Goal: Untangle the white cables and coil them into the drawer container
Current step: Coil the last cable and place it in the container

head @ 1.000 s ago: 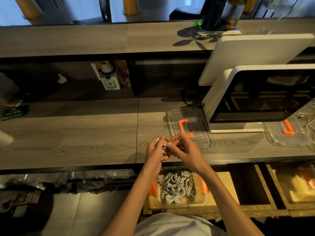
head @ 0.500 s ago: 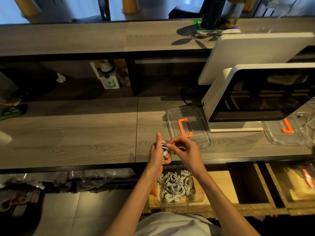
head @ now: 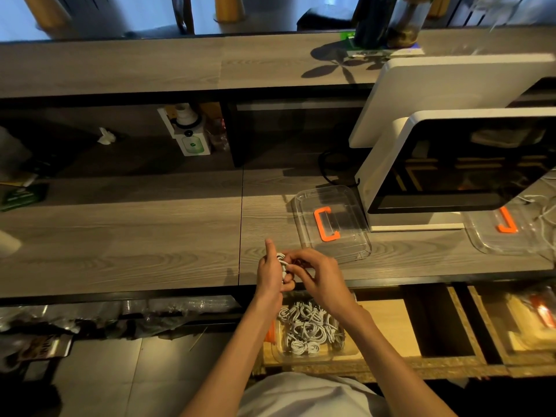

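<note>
White cable (head: 282,260) | left hand (head: 270,273) grips | right hand (head: 322,276) pinches

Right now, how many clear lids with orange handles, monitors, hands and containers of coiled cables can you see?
Clear lids with orange handles: 2 (lid beside the monitor base, lid at far right)
Monitors: 2 (front monitor, rear monitor)
Hands: 2 (left hand, right hand)
Container of coiled cables: 1
Total: 7

Cable (head: 282,260) mostly hidden between hands (head: 296,273)
</note>
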`<action>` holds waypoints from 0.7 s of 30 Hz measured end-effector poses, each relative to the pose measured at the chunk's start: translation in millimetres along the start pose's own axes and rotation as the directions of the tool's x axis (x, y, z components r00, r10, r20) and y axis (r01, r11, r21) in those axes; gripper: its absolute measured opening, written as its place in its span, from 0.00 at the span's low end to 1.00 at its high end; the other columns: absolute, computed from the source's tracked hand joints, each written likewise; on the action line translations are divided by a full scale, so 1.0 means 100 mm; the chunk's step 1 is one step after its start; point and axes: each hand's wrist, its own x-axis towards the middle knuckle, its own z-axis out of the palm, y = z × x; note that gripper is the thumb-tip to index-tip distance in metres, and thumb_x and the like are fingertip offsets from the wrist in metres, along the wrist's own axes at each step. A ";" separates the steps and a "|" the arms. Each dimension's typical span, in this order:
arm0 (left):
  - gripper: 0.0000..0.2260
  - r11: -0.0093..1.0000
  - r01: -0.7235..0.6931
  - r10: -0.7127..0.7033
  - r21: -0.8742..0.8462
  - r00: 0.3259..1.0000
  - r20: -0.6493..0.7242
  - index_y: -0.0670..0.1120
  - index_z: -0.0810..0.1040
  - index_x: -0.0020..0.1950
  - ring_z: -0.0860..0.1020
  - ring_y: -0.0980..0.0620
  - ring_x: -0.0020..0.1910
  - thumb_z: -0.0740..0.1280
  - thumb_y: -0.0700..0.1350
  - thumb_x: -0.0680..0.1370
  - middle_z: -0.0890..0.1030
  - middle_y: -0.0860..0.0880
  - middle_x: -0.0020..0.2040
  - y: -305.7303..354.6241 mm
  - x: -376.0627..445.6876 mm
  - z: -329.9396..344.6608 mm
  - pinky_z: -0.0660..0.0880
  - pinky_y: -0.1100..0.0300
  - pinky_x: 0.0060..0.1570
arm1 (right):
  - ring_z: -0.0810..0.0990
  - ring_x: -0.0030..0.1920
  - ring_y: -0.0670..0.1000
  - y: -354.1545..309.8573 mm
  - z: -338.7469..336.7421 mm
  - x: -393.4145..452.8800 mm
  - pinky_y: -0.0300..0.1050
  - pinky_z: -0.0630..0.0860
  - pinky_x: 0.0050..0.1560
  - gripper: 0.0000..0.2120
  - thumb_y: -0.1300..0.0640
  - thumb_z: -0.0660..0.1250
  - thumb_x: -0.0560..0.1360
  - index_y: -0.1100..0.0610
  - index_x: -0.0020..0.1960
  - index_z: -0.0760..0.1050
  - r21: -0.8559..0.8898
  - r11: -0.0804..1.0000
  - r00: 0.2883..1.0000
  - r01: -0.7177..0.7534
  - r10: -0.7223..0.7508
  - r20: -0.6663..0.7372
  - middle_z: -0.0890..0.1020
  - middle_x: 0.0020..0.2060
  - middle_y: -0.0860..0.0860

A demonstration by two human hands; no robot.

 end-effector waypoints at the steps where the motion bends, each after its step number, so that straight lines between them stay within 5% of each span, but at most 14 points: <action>1: 0.24 1.000 0.004 -0.004 -0.005 1.000 0.006 0.43 0.71 0.43 0.64 0.58 0.19 0.54 0.63 0.83 0.69 0.50 0.27 0.00 0.00 -0.01 0.56 0.67 0.16 | 0.82 0.54 0.43 0.01 0.01 0.00 0.47 0.80 0.57 0.07 0.60 0.71 0.80 0.53 0.57 0.83 0.004 1.000 1.000 -0.004 0.004 0.005 0.84 0.51 0.43; 8: 0.24 0.999 0.021 -0.020 -0.027 0.998 0.062 0.39 0.74 0.49 0.65 0.57 0.19 0.53 0.58 0.86 0.72 0.47 0.29 -0.03 0.06 -0.04 0.56 0.67 0.16 | 0.83 0.51 0.49 0.02 -0.01 -0.03 0.51 0.81 0.54 0.04 0.56 0.74 0.78 0.50 0.53 0.83 0.117 0.988 0.994 -0.099 0.103 -0.032 0.84 0.46 0.44; 17: 0.24 0.999 0.004 -0.003 0.046 1.000 -0.018 0.39 0.77 0.51 0.66 0.55 0.19 0.52 0.58 0.86 0.73 0.48 0.29 -0.16 0.16 -0.03 0.58 0.67 0.17 | 0.79 0.49 0.42 0.07 0.05 -0.12 0.31 0.72 0.50 0.04 0.57 0.71 0.80 0.55 0.53 0.83 0.025 0.993 0.991 -0.115 0.116 -0.064 0.81 0.46 0.46; 21: 0.22 0.999 0.041 -0.041 0.007 0.999 -0.020 0.40 0.75 0.50 0.65 0.55 0.19 0.52 0.56 0.86 0.73 0.47 0.29 -0.28 0.21 -0.01 0.57 0.67 0.16 | 0.82 0.48 0.44 0.14 0.06 -0.19 0.40 0.79 0.50 0.03 0.57 0.71 0.80 0.54 0.52 0.83 0.116 0.973 0.978 -0.198 0.204 -0.037 0.84 0.46 0.46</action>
